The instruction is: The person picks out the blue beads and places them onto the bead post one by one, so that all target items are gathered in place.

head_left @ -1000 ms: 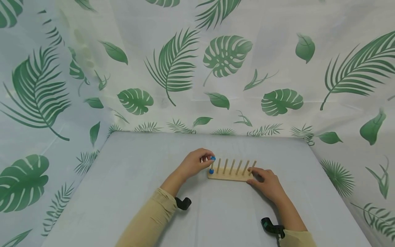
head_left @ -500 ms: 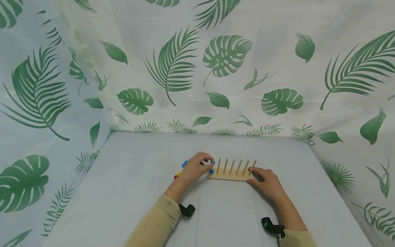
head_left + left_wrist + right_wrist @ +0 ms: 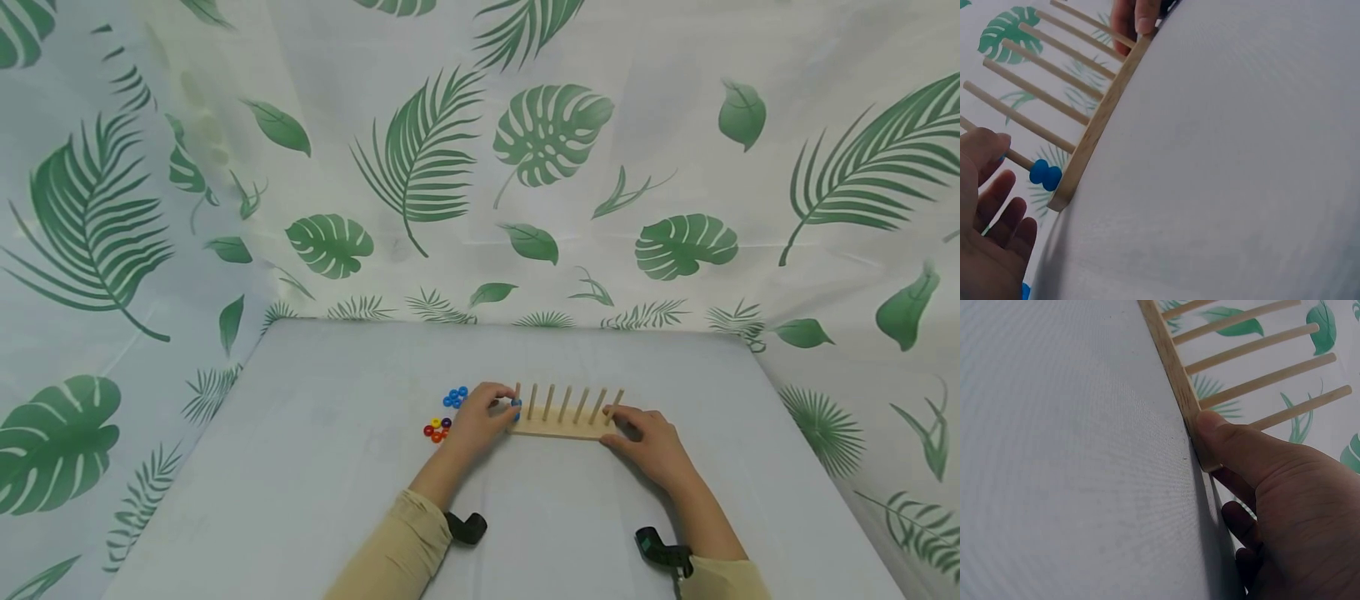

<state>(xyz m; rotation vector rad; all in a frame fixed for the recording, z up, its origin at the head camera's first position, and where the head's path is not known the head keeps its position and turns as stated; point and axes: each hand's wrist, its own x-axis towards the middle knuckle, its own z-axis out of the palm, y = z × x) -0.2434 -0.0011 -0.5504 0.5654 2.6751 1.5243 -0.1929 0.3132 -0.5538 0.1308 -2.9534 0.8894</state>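
White table (image 3: 337, 383), wooden peg rack (image 3: 561, 427) upon it — threading in hand, it seems.
The rack's right end is gripped by the right hand (image 3: 651, 439); in the left hand's (image 3: 477, 422) narrow pinch a blue bead (image 3: 516, 403) seems held on the leftmost peg (image 3: 1020, 159), above two seated beads (image 3: 1039, 172) — lowering and release appear called for next. No brand, label or writing can be read.

Text: none legible | labels: none | brands: none | numbers: none | signs: none readable
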